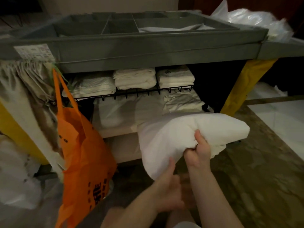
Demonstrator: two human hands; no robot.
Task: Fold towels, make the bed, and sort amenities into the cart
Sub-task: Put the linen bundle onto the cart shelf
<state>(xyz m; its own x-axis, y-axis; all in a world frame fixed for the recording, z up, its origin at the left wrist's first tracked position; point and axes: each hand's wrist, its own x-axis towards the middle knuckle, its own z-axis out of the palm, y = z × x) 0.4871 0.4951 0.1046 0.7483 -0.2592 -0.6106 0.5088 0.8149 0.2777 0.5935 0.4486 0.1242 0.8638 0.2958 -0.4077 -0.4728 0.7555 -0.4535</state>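
Note:
A grey housekeeping cart [148, 50] stands in front of me, its top tray split into compartments. A bulky folded white linen bundle [177, 134] hangs in front of the cart's lower shelves. My right hand [200, 148] grips its bunched near edge, thumb on top. My left hand [169, 183] holds the bundle's lower left corner from beneath, thumb against the cloth. Three stacks of folded white towels [134, 78] sit on the black wire shelf [131, 93]. More folded linen [182, 101] lies on the shelf below.
An orange shopping bag [82, 153] hangs from the cart's left corner beside a beige laundry sack [24, 83]. Yellow cart panels [243, 83] flank both ends. Clear plastic bags [256, 18] pile at the top right. White bags [16, 178] lie on the patterned floor at left.

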